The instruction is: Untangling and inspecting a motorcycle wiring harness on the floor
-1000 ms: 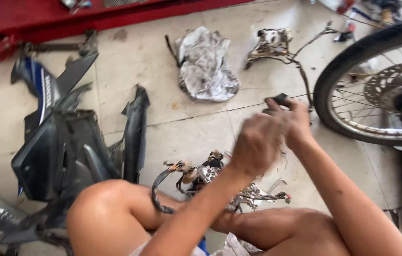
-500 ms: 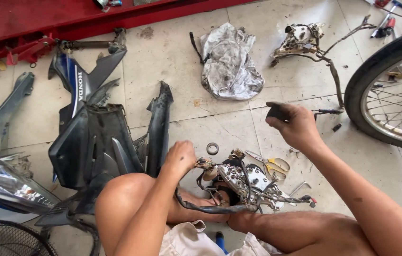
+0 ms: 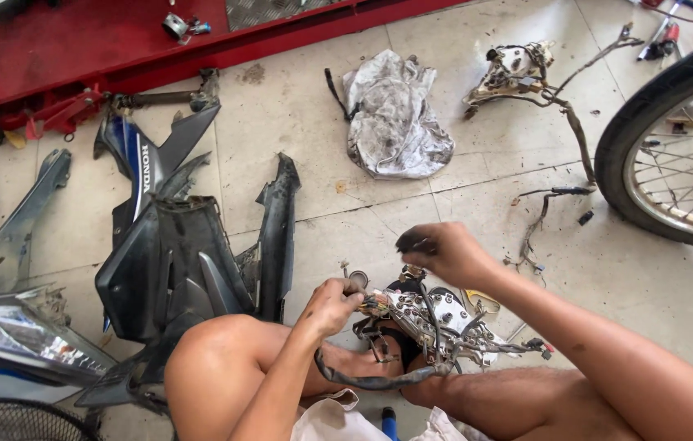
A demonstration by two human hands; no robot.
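Note:
A motorcycle instrument cluster (image 3: 436, 322) with a tangle of wires lies face down between my legs on the tiled floor. My left hand (image 3: 332, 304) pinches the wiring at the cluster's left edge. My right hand (image 3: 443, 251) is closed around a small dark tool handle (image 3: 413, 242) and hovers just above the cluster's top. A thick black cable (image 3: 371, 380) loops from under the cluster across my leg.
Dark plastic fairing panels (image 3: 175, 261) lie to the left, with a headlight unit (image 3: 20, 336) at bottom left. A crumpled grey cloth (image 3: 395, 118) and a wiring harness (image 3: 526, 77) lie further away. A spoked wheel (image 3: 673, 155) stands at right, a red lift (image 3: 118, 41) along the top.
My right hand came down and left with the tool toward the cluster. My left hand dropped from chest height onto the cluster's wiring. The camera tilted down.

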